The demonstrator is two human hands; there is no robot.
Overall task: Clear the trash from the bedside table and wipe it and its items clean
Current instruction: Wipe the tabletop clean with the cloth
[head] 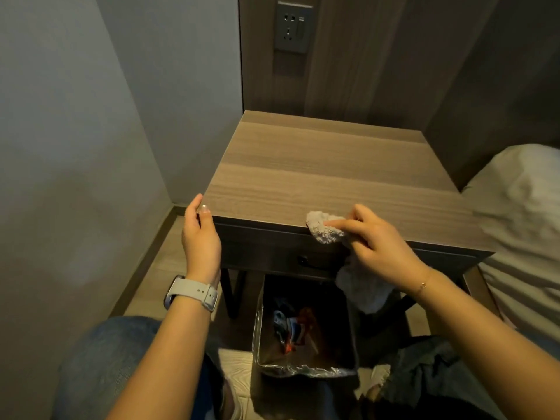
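The wooden bedside table (321, 168) fills the middle of the view, its top bare. My right hand (378, 247) presses a pale grey cloth (322, 227) against the table's front edge; the rest of the cloth hangs down below my palm over the drawer front. My left hand (200, 234) grips the table's front left corner, thumb on top. Under the table's front stands a lined trash bin (303, 369) with crumpled wrappers (292, 328) inside.
A grey wall runs along the left, close to the table. A wall socket panel (293, 27) sits above the table at the back. A bed with white bedding (524, 213) adjoins on the right. My knees frame the bin below.
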